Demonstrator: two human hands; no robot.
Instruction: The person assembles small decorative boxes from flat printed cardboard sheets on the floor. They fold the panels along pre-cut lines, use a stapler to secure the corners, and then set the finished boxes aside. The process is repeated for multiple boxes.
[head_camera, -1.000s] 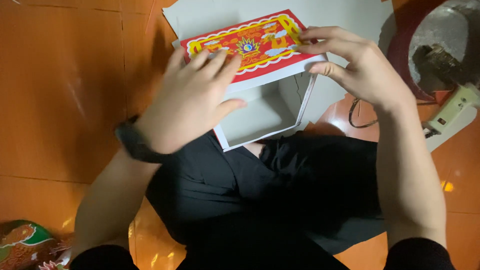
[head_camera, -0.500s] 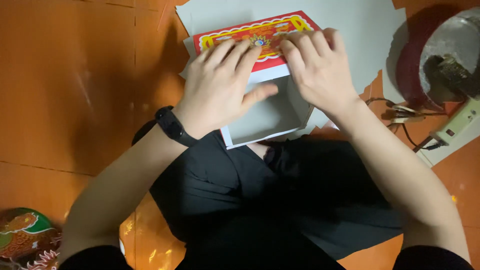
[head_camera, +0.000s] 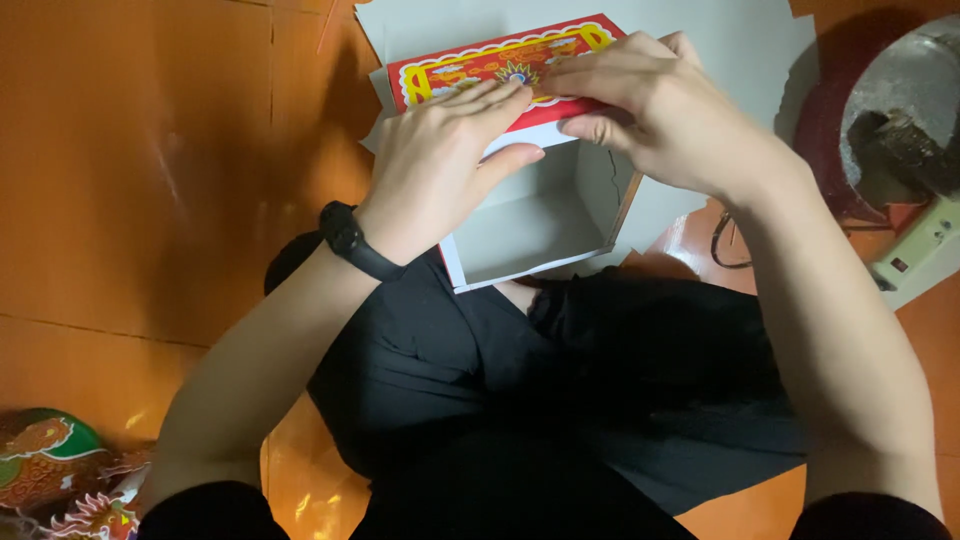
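We sit on the orange floor (head_camera: 150, 180) with a small grey card box (head_camera: 530, 225) propped against our lap, its open side towards us. Our left hand (head_camera: 440, 175) lies flat, fingers stretched out, on a red and yellow printed sheet (head_camera: 480, 65) covering the box's top face, seemingly to press it down smooth. Our right hand (head_camera: 660, 115) curls over the sheet's near edge, fingers pinching it against the box wall, thumb below. A black watch (head_camera: 350, 240) sits on the left wrist. A grey cardboard sheet (head_camera: 720, 50) lies beneath. The round object (head_camera: 900, 120) at upper right is cut off and hard to identify; the sheet's right end is hidden.
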